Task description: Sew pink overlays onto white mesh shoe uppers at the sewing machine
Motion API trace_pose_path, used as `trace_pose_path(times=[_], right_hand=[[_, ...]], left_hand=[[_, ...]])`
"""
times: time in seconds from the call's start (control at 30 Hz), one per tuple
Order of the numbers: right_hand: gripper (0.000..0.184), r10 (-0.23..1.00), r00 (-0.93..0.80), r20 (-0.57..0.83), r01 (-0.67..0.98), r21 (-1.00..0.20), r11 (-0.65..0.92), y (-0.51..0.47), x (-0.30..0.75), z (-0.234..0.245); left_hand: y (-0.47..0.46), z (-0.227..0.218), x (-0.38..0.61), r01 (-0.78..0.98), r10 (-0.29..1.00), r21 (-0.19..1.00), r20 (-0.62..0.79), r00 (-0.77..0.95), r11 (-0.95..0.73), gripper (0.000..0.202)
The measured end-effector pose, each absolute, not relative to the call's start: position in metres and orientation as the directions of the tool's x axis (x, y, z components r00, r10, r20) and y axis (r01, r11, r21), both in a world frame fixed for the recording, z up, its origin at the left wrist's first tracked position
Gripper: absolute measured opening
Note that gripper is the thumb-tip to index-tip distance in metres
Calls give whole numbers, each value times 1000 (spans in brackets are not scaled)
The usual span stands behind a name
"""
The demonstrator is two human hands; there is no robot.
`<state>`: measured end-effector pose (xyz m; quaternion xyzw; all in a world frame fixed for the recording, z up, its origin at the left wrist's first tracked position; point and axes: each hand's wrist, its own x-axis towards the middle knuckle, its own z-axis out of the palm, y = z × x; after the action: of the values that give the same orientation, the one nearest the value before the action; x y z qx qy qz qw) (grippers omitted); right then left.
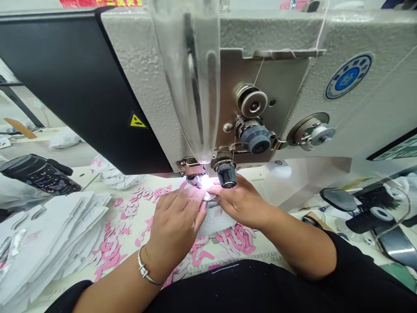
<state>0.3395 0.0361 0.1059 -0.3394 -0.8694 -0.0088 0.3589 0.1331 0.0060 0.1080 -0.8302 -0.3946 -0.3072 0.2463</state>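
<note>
A white mesh-like fabric piece point(215, 219) lies under the lit needle area of a sewing machine point(137, 56). My left hand point(177, 221), with a silver bracelet at the wrist, presses closed fingers on the left edge of the fabric, close to the needle. From the right, my right hand point(243, 200) grips the same piece, its fingertips near the presser foot. Glare and the machine's tension knob point(226, 174) hide some of the fingertips and the stitching point. Pink and white cut-out pieces point(236, 239) lie just below the fabric.
On the left rises a stack of white fabric pieces point(65, 230), with a dark patterned bottle point(39, 174) behind it. More pink cut-outs point(112, 252) are strewn over the table. A black thread spool point(369, 219) and scissors point(312, 221) lie at right.
</note>
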Motion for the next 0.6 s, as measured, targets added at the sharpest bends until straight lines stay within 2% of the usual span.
trace_pose_path(times=[0.37,0.5,0.6], right_hand=[[41,634,-561,532,675,-150,722,27,336,103],[47,637,-574,514,655,-178,734,26,338,109],[44,642,-563,520,625,-240,743,27,340,115]], left_hand=[[19,100,120,744,487,-38,735,473,-667,30],[28,96,113,702,450,-18,755,476,-712,34],[33,93,108,670,440,6,759,481,-743,34]])
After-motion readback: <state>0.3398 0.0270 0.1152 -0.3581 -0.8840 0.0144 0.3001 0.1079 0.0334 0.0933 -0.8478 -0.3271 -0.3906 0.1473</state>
